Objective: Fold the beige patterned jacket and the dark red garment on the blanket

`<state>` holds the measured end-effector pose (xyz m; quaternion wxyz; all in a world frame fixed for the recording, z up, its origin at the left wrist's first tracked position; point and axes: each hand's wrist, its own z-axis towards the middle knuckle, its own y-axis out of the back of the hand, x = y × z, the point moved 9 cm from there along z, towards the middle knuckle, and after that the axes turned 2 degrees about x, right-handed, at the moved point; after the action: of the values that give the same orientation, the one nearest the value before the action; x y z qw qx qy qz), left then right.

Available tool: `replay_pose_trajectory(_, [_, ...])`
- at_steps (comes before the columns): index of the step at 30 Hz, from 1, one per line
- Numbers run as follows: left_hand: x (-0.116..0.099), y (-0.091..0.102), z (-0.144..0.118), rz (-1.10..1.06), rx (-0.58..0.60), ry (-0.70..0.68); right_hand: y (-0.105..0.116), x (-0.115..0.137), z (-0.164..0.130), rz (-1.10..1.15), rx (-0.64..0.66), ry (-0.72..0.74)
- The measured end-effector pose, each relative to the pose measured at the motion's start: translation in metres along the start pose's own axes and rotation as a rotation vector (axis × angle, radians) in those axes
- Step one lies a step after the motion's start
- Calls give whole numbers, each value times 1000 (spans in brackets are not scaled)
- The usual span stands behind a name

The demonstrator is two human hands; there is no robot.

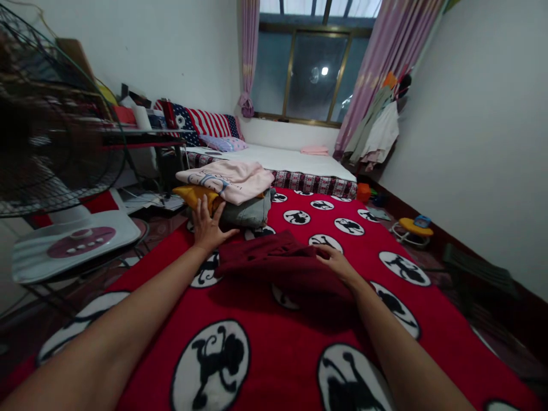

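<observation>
A dark red garment (pixel 265 260) lies partly lifted and creased over the red blanket (pixel 265 354). My right hand (pixel 336 265) pinches its right edge between thumb and fingers. With fingers spread, my left hand (pixel 208 228) is beside the stack of folded clothes, close to a mustard yellow garment (pixel 194 196); whether it touches the cloth is hard to tell. On top of that stack lies a pale pink garment (pixel 235 174) with a blue print, and a grey-green garment (pixel 246 214) is at the bottom.
A fan (pixel 55 131) stands close on the left, by a white chair-like surface (pixel 72 245) and a cluttered desk (pixel 145 134). Behind the stack is a second bed (pixel 274 153). Clothes (pixel 381 134) hang by the curtain; a yellow stool (pixel 415 227) stands right.
</observation>
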<state>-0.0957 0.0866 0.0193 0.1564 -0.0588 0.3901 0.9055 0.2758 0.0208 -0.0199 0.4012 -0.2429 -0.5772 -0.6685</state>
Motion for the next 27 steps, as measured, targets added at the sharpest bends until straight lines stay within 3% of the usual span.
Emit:
replay_pose_trajectory(4, [-12,2,1,69,64,-77,-1,-5,-3,144,2,-16])
replay_pose_trajectory(12, [-21,-12,16,179,63,-68,-1,-14,-5,98,-32,-35])
replay_pose_trajectory(20, [-1,-23,39,143,20,-169,-5,0,-10,37,23,-42])
replay_pose_trajectory(27, [39,-36,60,76,45,-279,-4,2,-15,17,25,-73])
